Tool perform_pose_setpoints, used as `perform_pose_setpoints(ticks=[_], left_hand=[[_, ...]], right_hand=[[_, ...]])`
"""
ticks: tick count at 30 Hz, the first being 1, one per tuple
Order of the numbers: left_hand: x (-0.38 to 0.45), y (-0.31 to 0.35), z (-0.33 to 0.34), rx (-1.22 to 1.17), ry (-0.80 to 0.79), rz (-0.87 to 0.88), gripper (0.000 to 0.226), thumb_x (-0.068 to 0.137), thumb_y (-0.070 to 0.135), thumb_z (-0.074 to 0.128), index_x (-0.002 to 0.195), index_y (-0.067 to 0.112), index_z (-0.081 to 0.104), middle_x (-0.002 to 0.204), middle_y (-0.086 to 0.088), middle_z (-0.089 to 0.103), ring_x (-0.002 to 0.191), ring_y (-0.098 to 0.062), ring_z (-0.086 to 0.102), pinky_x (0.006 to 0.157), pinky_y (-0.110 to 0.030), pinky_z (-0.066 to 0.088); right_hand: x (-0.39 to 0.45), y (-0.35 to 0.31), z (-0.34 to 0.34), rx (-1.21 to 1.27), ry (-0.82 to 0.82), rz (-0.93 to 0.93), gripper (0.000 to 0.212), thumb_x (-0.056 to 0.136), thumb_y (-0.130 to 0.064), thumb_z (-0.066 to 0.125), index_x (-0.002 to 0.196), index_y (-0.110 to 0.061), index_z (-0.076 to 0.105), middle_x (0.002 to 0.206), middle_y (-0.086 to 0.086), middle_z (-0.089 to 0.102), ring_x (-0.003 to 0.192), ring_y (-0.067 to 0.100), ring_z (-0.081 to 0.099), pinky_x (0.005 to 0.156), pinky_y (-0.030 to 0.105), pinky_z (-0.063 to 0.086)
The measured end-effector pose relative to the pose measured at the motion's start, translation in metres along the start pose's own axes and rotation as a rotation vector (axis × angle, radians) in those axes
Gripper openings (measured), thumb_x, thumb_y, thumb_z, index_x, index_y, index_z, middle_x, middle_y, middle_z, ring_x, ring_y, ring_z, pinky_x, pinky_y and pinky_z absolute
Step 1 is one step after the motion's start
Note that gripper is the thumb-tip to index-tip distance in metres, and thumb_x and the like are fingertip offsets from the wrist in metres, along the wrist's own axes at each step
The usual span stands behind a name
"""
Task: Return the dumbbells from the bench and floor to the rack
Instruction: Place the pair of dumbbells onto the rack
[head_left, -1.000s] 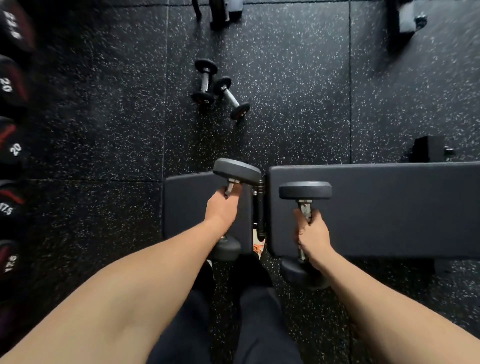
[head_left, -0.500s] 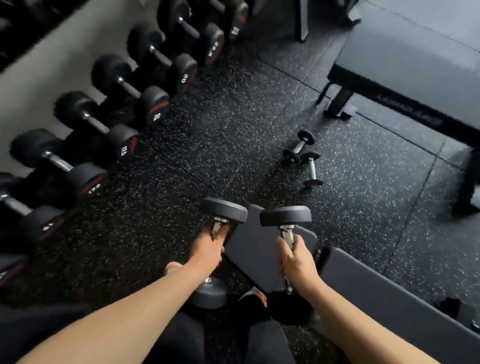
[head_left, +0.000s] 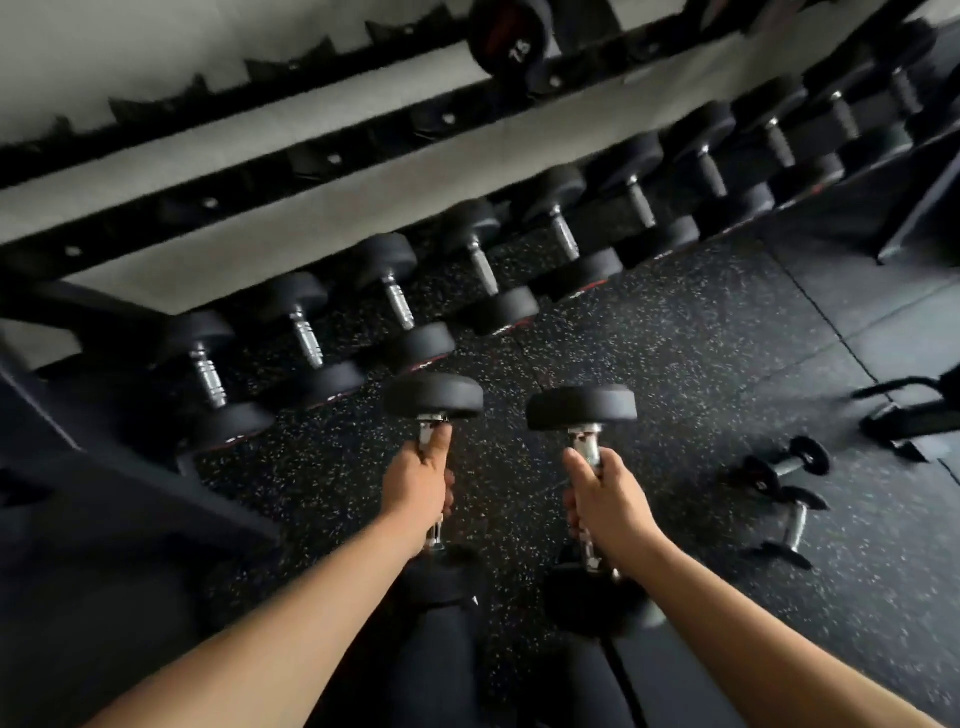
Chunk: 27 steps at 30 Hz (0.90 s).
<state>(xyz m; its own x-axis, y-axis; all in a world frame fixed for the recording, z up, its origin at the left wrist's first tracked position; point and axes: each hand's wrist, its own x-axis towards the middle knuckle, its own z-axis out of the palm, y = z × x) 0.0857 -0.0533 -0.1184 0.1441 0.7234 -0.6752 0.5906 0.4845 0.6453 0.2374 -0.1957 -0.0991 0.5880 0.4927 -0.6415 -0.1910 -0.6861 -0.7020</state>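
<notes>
My left hand (head_left: 420, 488) grips the chrome handle of a black round-headed dumbbell (head_left: 434, 396), held upright in front of me. My right hand (head_left: 605, 499) grips a matching dumbbell (head_left: 582, 408) the same way. Both hang above the speckled floor, just short of the rack (head_left: 332, 158). The rack's lower tier carries a row of several black dumbbells (head_left: 397, 299). Its upper rail is mostly bare, with one dumbbell (head_left: 511, 39) at the top. Two small dumbbells (head_left: 779, 488) lie on the floor to my right.
A dark rack upright (head_left: 104, 483) slants across the lower left. A piece of black equipment (head_left: 904, 415) stands at the right edge. My dark trouser legs (head_left: 441, 665) fill the bottom centre. The bench is out of view.
I have turned from the bench to face the rack, carrying both dumbbells. The rack now fills the upper frame, and the small floor dumbbells have shifted to my right.
</notes>
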Motion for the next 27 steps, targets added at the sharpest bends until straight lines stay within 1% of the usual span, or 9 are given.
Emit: perform_pose_setpoints(ticks=[4, 6, 10, 12, 14, 18, 19, 22, 27], left_hand=[[0.045, 0.046, -0.050, -0.110, 0.088, 0.012, 0.047, 0.094, 0.054, 0.049, 0.096, 0.008, 0.057, 0.063, -0.006, 0.058, 0.041, -0.016, 0.051, 0.033, -0.023, 0.040], [0.063, 0.068, -0.065, -0.141, 0.118, 0.028, 0.050, 0.094, 0.054, 0.049, 0.094, 0.005, 0.058, 0.059, -0.006, 0.058, 0.038, -0.015, 0.051, 0.034, -0.023, 0.040], [0.100, 0.111, -0.082, -0.215, 0.160, 0.054, 0.050, 0.093, 0.056, 0.050, 0.092, 0.007, 0.058, 0.053, -0.002, 0.058, 0.038, -0.017, 0.052, 0.040, -0.028, 0.043], [0.119, 0.137, -0.086, -0.247, 0.168, 0.064, 0.051, 0.093, 0.056, 0.051, 0.094, 0.005, 0.059, 0.053, -0.002, 0.058, 0.038, -0.016, 0.052, 0.039, -0.026, 0.041], [0.136, 0.165, -0.089, -0.276, 0.194, 0.063, 0.053, 0.093, 0.055, 0.050, 0.095, 0.003, 0.059, 0.053, -0.003, 0.058, 0.036, -0.015, 0.051, 0.036, -0.023, 0.039], [0.167, 0.227, -0.099, -0.382, 0.199, 0.071, 0.037, 0.095, 0.051, 0.050, 0.093, 0.014, 0.058, 0.057, -0.004, 0.057, 0.042, -0.016, 0.051, 0.039, -0.026, 0.041], [0.175, 0.240, -0.103, -0.393, 0.213, 0.083, 0.036, 0.095, 0.050, 0.050, 0.092, 0.014, 0.057, 0.057, -0.004, 0.056, 0.043, -0.017, 0.051, 0.041, -0.027, 0.042], [0.201, 0.276, -0.115, -0.392, 0.229, 0.119, 0.041, 0.095, 0.050, 0.050, 0.094, 0.010, 0.057, 0.058, -0.005, 0.057, 0.042, -0.017, 0.050, 0.043, -0.030, 0.041], [0.252, 0.327, -0.136, -0.384, 0.225, 0.149, 0.037, 0.095, 0.054, 0.048, 0.096, 0.018, 0.056, 0.065, -0.006, 0.059, 0.041, -0.014, 0.051, 0.038, -0.027, 0.041]], right_hand=[[0.040, -0.083, 0.038, -0.077, -0.065, -0.078, 0.023, 0.099, -0.039, 0.053, 0.089, -0.019, 0.049, 0.063, 0.006, 0.060, 0.046, 0.017, 0.055, 0.044, 0.031, 0.047], [0.060, -0.120, 0.049, -0.100, -0.083, -0.110, 0.024, 0.099, -0.039, 0.053, 0.088, -0.018, 0.050, 0.062, 0.005, 0.060, 0.045, 0.017, 0.054, 0.043, 0.031, 0.048], [0.107, -0.189, 0.063, -0.124, -0.126, -0.166, 0.030, 0.099, -0.040, 0.052, 0.095, -0.010, 0.053, 0.064, 0.004, 0.061, 0.045, 0.013, 0.055, 0.043, 0.028, 0.047], [0.133, -0.222, 0.069, -0.145, -0.154, -0.187, 0.031, 0.099, -0.043, 0.051, 0.100, -0.011, 0.055, 0.066, 0.004, 0.063, 0.047, 0.014, 0.057, 0.043, 0.026, 0.048], [0.161, -0.254, 0.074, -0.137, -0.194, -0.189, 0.035, 0.099, -0.046, 0.051, 0.103, -0.011, 0.054, 0.068, 0.005, 0.063, 0.049, 0.015, 0.058, 0.044, 0.028, 0.049], [0.210, -0.318, 0.083, -0.161, -0.263, -0.203, 0.039, 0.096, -0.051, 0.051, 0.104, -0.012, 0.053, 0.069, 0.004, 0.063, 0.051, 0.017, 0.060, 0.052, 0.035, 0.053], [0.220, -0.333, 0.085, -0.164, -0.281, -0.213, 0.040, 0.096, -0.051, 0.051, 0.104, -0.012, 0.053, 0.069, 0.005, 0.063, 0.052, 0.018, 0.060, 0.052, 0.035, 0.054], [0.244, -0.376, 0.092, -0.181, -0.313, -0.251, 0.035, 0.097, -0.047, 0.053, 0.102, -0.013, 0.053, 0.069, 0.007, 0.063, 0.051, 0.019, 0.059, 0.049, 0.033, 0.053], [0.281, -0.423, 0.108, -0.249, -0.318, -0.318, 0.034, 0.098, -0.046, 0.052, 0.100, -0.012, 0.055, 0.070, 0.007, 0.065, 0.047, 0.014, 0.059, 0.044, 0.027, 0.050]])
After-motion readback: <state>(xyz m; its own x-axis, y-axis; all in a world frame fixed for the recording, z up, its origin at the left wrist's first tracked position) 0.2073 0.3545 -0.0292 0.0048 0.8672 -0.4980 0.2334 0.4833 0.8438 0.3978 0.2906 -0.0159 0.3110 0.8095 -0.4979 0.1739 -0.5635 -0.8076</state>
